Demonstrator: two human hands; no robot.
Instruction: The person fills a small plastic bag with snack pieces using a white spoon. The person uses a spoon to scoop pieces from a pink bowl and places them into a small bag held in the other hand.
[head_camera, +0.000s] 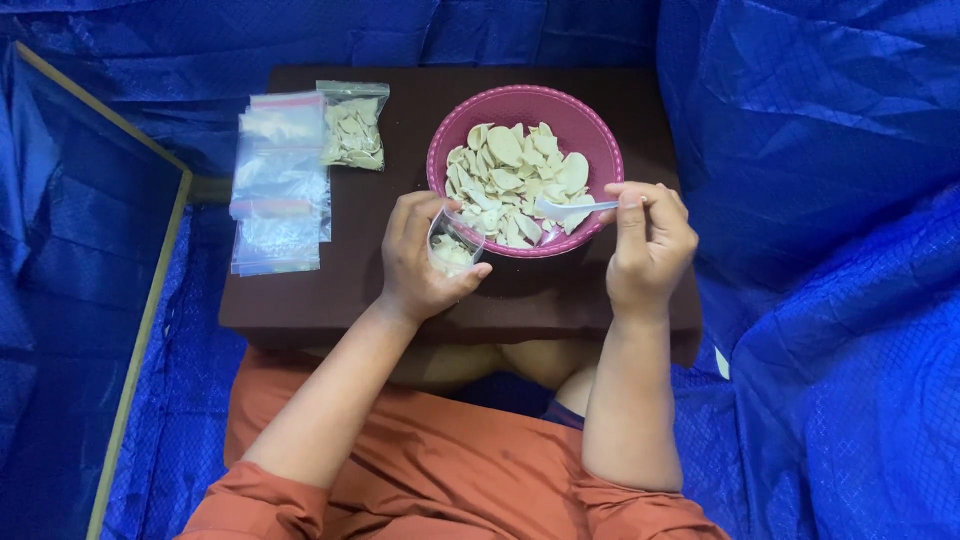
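Note:
A pink bowl (590, 125) full of pale, flat chips sits at the back of a small dark brown table (350, 290). My left hand (415, 265) holds a small clear plastic bag (452, 248) open at the bowl's near-left rim; a few chips lie inside it. My right hand (650, 240) grips a white plastic spoon (568, 208), whose scoop end rests among the chips in the bowl.
A stack of empty clear zip bags (278, 185) lies on the table's left side. One filled bag of chips (354, 128) lies beside it. Blue tarp (830, 200) surrounds the table. A wooden frame edge (150, 300) runs down the left.

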